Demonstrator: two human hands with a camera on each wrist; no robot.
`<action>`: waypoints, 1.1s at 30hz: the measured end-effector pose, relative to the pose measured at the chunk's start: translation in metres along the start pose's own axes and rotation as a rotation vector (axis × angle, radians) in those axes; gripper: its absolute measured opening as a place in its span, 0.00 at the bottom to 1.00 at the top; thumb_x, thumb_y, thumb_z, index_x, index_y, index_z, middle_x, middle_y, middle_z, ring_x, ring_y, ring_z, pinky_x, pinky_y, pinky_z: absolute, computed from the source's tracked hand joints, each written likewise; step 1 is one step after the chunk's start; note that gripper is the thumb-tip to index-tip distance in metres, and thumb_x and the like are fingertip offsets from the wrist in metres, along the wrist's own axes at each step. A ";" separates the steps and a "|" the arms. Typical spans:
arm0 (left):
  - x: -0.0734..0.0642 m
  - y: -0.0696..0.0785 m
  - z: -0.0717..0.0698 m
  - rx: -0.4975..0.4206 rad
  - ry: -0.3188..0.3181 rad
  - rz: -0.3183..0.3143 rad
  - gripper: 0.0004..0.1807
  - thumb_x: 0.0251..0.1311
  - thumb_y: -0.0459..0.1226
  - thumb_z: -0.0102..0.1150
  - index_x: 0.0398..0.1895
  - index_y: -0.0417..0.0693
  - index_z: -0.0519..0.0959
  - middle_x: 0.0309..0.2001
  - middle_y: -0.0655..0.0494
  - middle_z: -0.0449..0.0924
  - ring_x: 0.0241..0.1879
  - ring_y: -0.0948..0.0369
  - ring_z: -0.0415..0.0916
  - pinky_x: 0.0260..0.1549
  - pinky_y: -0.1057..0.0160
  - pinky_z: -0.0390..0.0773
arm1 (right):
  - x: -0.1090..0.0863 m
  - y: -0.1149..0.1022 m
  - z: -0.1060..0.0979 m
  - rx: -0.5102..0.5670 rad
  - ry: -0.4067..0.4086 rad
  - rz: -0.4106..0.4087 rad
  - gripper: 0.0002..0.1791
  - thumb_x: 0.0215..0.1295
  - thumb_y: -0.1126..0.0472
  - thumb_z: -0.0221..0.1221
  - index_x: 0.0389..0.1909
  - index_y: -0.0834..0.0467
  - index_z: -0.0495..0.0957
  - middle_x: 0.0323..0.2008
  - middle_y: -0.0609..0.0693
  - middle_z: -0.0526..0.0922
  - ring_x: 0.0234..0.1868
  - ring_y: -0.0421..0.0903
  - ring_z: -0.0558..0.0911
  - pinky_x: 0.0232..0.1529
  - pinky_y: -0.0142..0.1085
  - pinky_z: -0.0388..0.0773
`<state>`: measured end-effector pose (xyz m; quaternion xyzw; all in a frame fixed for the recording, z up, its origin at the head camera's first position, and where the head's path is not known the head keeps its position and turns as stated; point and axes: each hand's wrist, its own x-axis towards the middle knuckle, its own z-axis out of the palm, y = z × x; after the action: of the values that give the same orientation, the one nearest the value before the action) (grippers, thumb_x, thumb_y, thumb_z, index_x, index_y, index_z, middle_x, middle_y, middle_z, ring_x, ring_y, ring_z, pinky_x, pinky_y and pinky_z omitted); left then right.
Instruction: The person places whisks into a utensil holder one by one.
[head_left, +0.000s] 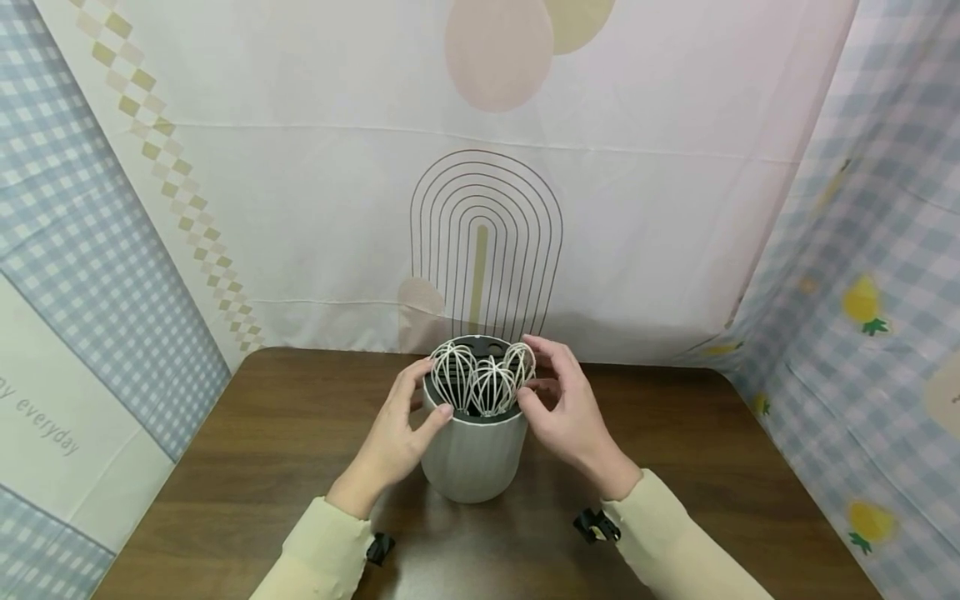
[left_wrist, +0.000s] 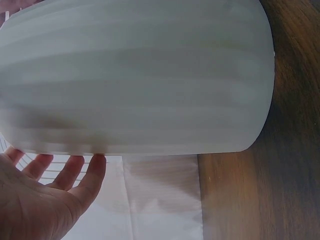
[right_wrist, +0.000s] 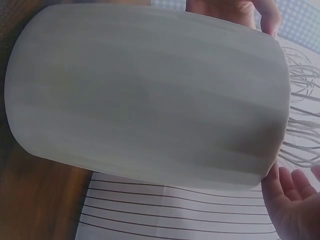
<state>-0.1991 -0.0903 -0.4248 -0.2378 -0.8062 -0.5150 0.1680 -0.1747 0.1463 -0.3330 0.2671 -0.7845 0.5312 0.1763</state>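
Observation:
A pale, faintly ribbed cylindrical utensil holder (head_left: 471, 462) with a dark slotted insert stands upright on the table. Three wire whisks show at its top: a left whisk (head_left: 452, 373), a middle whisk (head_left: 492, 389) and a right whisk (head_left: 521, 360), balloon ends up. My left hand (head_left: 397, 433) rests along the holder's left side, thumb at the front rim, fingertips (left_wrist: 98, 162) right at the wall. Across from it, my right hand (head_left: 570, 408) spreads around the right rim, its thumb in front and index finger beside the right whisk. The whisk handles are hidden inside.
The brown wooden table (head_left: 285, 450) extends to both sides of the holder. Behind it hangs a white patterned cloth (head_left: 330, 208), with blue checked cloths at the left and right. Small black devices (head_left: 597, 527) sit by both wrists.

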 end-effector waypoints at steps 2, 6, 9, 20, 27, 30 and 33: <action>0.000 0.000 0.001 -0.003 -0.002 0.000 0.33 0.63 0.44 0.60 0.69 0.52 0.60 0.68 0.56 0.59 0.60 0.56 0.64 0.53 0.49 0.75 | -0.001 0.000 -0.001 -0.008 0.008 -0.006 0.30 0.57 0.78 0.54 0.63 0.65 0.67 0.53 0.61 0.70 0.52 0.59 0.73 0.48 0.50 0.78; -0.001 0.001 0.003 -0.011 0.003 0.005 0.33 0.63 0.44 0.60 0.69 0.52 0.60 0.69 0.55 0.59 0.60 0.56 0.64 0.52 0.49 0.75 | -0.004 -0.001 -0.005 -0.023 0.026 -0.014 0.27 0.58 0.78 0.53 0.61 0.67 0.68 0.52 0.61 0.72 0.51 0.59 0.74 0.48 0.53 0.77; 0.000 0.002 0.006 -0.012 0.010 0.009 0.33 0.63 0.44 0.60 0.69 0.52 0.60 0.69 0.56 0.59 0.60 0.57 0.63 0.53 0.50 0.75 | -0.005 0.001 -0.007 -0.023 0.037 -0.029 0.26 0.57 0.78 0.52 0.60 0.69 0.68 0.52 0.61 0.73 0.51 0.59 0.74 0.49 0.54 0.76; -0.001 0.000 0.004 0.009 0.023 0.012 0.33 0.63 0.44 0.60 0.69 0.51 0.60 0.69 0.55 0.58 0.61 0.57 0.63 0.53 0.49 0.74 | -0.012 0.056 -0.009 -0.159 0.057 -0.080 0.27 0.61 0.69 0.55 0.63 0.58 0.68 0.56 0.52 0.73 0.56 0.50 0.72 0.57 0.48 0.70; -0.004 -0.003 0.003 0.035 -0.003 -0.020 0.35 0.65 0.46 0.58 0.72 0.53 0.57 0.69 0.55 0.58 0.61 0.58 0.63 0.54 0.51 0.73 | -0.023 0.072 -0.017 -0.350 0.035 -0.059 0.28 0.63 0.56 0.60 0.64 0.57 0.68 0.58 0.51 0.72 0.57 0.50 0.72 0.57 0.46 0.70; -0.006 -0.002 0.002 0.049 -0.037 -0.058 0.37 0.66 0.49 0.56 0.75 0.61 0.52 0.70 0.57 0.56 0.61 0.58 0.64 0.56 0.51 0.72 | -0.030 0.079 -0.022 -0.454 0.023 -0.050 0.31 0.63 0.51 0.61 0.65 0.58 0.67 0.59 0.52 0.71 0.57 0.51 0.71 0.56 0.47 0.70; -0.009 -0.001 -0.002 0.110 -0.068 -0.094 0.39 0.66 0.53 0.54 0.76 0.68 0.47 0.72 0.59 0.52 0.64 0.57 0.61 0.59 0.49 0.68 | -0.037 0.085 -0.025 -0.567 0.003 -0.046 0.35 0.63 0.45 0.61 0.67 0.57 0.65 0.61 0.51 0.70 0.60 0.51 0.70 0.57 0.49 0.70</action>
<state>-0.1920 -0.0940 -0.4293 -0.2075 -0.8488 -0.4689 0.1290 -0.1974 0.2030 -0.4071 0.2240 -0.8952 0.2867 0.2573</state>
